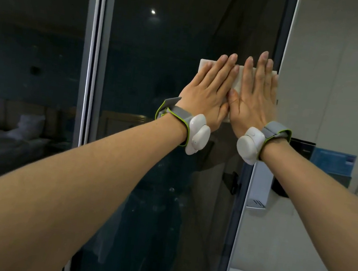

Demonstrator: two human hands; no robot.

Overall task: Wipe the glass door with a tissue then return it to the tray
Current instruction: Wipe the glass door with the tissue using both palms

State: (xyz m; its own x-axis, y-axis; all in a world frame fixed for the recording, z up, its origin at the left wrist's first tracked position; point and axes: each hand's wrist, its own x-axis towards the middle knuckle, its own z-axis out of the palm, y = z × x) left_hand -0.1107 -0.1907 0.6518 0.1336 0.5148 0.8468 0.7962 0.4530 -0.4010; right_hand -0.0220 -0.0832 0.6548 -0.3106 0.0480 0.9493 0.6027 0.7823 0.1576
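Forearms [74, 177] end in left hand [208, 91] and right hand [256, 100], straight fingers [222, 65] pressed over tissue [238, 80] on glass door [175, 42].

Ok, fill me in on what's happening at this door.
A person is wiping the glass door with a white tissue. Both hands are flat on it, side by side: the left hand and the right hand press the tissue against the pane near its right edge, fingers straight and pointing up. Each wrist wears a white strapped device. The tray is not in view, so the return step is not yet done.
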